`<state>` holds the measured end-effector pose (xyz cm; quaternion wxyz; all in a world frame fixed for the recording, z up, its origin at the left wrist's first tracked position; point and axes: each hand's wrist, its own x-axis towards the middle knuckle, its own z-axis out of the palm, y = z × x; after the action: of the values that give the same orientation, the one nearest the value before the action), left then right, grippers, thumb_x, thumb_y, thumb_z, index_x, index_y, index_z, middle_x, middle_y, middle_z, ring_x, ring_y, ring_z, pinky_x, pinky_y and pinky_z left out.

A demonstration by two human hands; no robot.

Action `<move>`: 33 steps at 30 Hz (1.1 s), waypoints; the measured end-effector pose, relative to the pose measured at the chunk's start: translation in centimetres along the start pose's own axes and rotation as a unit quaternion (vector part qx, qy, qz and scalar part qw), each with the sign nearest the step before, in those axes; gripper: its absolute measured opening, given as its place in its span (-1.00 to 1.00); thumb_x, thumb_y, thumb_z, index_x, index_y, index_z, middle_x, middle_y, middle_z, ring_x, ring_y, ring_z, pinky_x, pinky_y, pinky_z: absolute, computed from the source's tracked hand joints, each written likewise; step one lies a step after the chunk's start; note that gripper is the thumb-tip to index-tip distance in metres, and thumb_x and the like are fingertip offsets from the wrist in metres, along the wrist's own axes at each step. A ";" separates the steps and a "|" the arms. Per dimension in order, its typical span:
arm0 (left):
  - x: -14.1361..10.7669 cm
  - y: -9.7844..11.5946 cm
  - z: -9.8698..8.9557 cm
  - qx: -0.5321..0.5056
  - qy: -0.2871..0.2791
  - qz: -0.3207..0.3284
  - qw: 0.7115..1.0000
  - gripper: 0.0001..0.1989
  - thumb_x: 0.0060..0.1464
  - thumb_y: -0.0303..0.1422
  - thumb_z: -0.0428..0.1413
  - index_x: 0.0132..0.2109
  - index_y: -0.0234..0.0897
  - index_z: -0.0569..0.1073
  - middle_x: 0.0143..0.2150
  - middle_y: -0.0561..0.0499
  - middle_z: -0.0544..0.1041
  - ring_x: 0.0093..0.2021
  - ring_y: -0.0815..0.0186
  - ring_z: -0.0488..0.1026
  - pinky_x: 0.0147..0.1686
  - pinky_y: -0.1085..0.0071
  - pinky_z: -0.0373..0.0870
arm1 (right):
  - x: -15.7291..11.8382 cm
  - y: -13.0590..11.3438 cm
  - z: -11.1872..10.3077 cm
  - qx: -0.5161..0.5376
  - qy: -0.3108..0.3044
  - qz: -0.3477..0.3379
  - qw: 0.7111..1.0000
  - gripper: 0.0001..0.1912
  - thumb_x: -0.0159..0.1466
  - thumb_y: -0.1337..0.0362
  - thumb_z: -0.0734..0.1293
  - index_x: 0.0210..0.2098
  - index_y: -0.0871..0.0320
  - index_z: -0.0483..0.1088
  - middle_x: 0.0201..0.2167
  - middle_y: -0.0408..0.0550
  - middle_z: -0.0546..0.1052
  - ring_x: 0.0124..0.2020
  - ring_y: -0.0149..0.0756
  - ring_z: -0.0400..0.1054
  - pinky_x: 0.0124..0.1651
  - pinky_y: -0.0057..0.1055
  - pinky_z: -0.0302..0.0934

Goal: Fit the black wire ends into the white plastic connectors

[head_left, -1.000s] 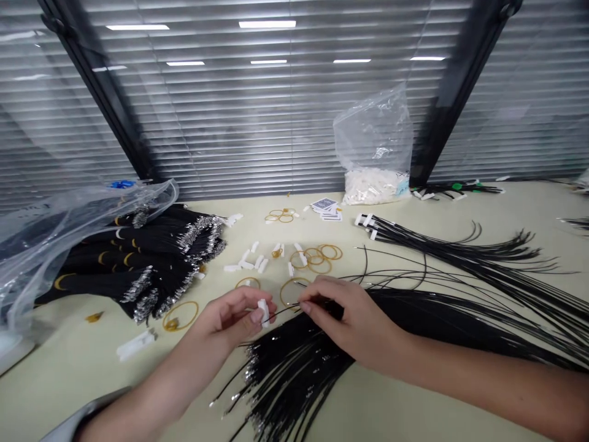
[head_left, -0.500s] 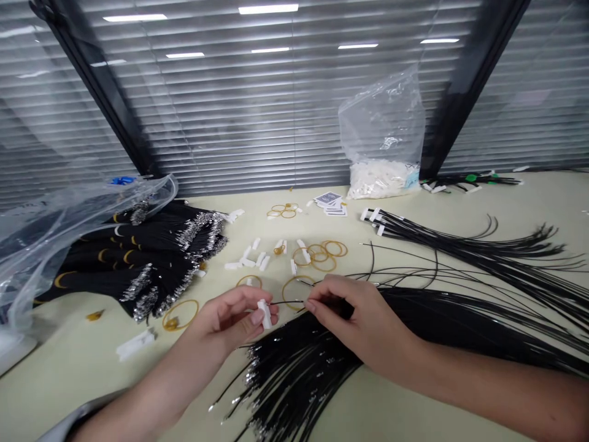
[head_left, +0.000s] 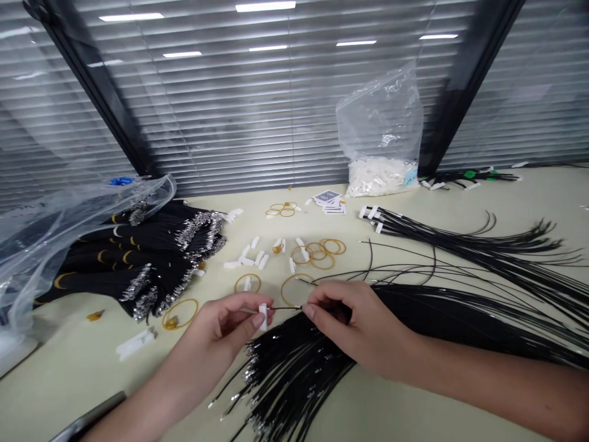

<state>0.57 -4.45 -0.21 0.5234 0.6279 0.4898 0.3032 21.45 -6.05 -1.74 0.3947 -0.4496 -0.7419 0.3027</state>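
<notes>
Between the thumb and fingers of my left hand [head_left: 234,322] is a small white connector [head_left: 263,317], held roughly upright. My right hand [head_left: 352,325] pinches a thin black wire [head_left: 284,308], whose end reaches the right side of the connector. Whether the tip is inside the connector cannot be made out. Under and beside my right hand lies a large bundle of black wires [head_left: 306,368] with shiny metal tips fanned toward the lower left.
Loose white connectors [head_left: 247,261] and yellow rubber bands [head_left: 317,253] lie beyond my hands. Black bundles [head_left: 151,252] sit at left by clear plastic. A bag of white pieces [head_left: 381,175], cards [head_left: 329,199] and another wire bundle [head_left: 427,236] are at the back and right.
The connector in my left hand has turned slightly more upright, and my right hand with the wire has shifted slightly left. The camera view has moved a little.
</notes>
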 end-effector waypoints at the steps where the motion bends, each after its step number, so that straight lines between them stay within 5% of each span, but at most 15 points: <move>1: 0.0 0.1 0.1 0.004 -0.001 0.001 1.000 -0.81 0.00 -0.27 0.19 -0.21 -0.21 0.54 -0.37 0.03 0.55 -0.32 0.29 0.45 -0.30 0.45 0.35 | 0.0 0.0 0.0 -0.001 -0.007 -0.001 1.000 -0.84 0.21 0.34 0.22 -0.48 0.20 0.34 -0.62 -0.25 0.31 -0.58 -0.57 0.13 -0.55 -0.61 0.00; 5: -0.3 0.4 0.3 0.005 -0.027 0.004 1.000 -0.87 0.03 -0.29 0.17 -0.26 -0.21 0.55 -0.36 0.03 0.56 -0.31 0.32 0.45 -0.30 0.48 0.34 | 0.0 0.1 -0.1 -0.021 -0.015 -0.016 1.000 -0.84 0.24 0.33 0.20 -0.47 0.20 0.32 -0.62 -0.25 0.30 -0.58 -0.57 0.12 -0.54 -0.61 -0.01; 10: -0.9 0.5 0.7 -0.003 -0.061 -0.007 0.998 -0.87 0.06 -0.29 0.15 -0.27 -0.19 0.56 -0.34 0.03 0.57 -0.32 0.34 0.45 -0.31 0.51 0.34 | -0.1 0.2 0.1 -0.089 -0.003 -0.146 0.985 -0.88 0.24 0.40 0.20 -0.43 0.22 0.28 -0.56 -0.21 0.33 -0.51 -0.53 0.15 -0.44 -0.56 0.04; 14: -0.9 0.5 0.9 0.018 -0.052 0.006 0.998 -0.88 0.07 -0.31 0.14 -0.25 -0.18 0.55 -0.36 0.05 0.55 -0.33 0.36 0.45 -0.31 0.53 0.34 | -0.2 0.2 0.2 -0.121 0.002 -0.186 0.975 -0.90 0.26 0.41 0.20 -0.41 0.22 0.28 -0.53 -0.19 0.35 -0.48 -0.50 0.15 -0.40 -0.53 0.06; 22: -0.8 0.7 1.0 0.035 -0.068 0.024 0.997 -0.86 0.08 -0.27 0.13 -0.24 -0.22 0.52 -0.34 0.02 0.55 -0.30 0.33 0.46 -0.29 0.52 0.37 | -0.6 0.4 0.1 -0.146 0.094 -0.270 0.947 -0.88 0.30 0.41 0.20 -0.30 0.24 0.37 -0.41 -0.06 0.36 -0.36 -0.45 0.22 -0.29 -0.49 0.21; 33: -0.8 1.1 1.1 0.024 -0.082 0.012 0.996 -0.85 0.07 -0.27 0.15 -0.23 -0.21 0.54 -0.32 0.03 0.58 -0.29 0.35 0.50 -0.31 0.57 0.40 | -0.7 0.5 0.5 -0.181 0.069 -0.290 0.937 -0.75 0.34 0.38 0.15 -0.36 0.27 0.41 -0.47 -0.05 0.41 -0.41 -0.45 0.24 -0.34 -0.51 0.21</move>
<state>1.55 -5.56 0.63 0.5427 0.6688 0.4448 0.2457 21.46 -6.53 -2.63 0.4279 -0.2984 -0.8531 0.0035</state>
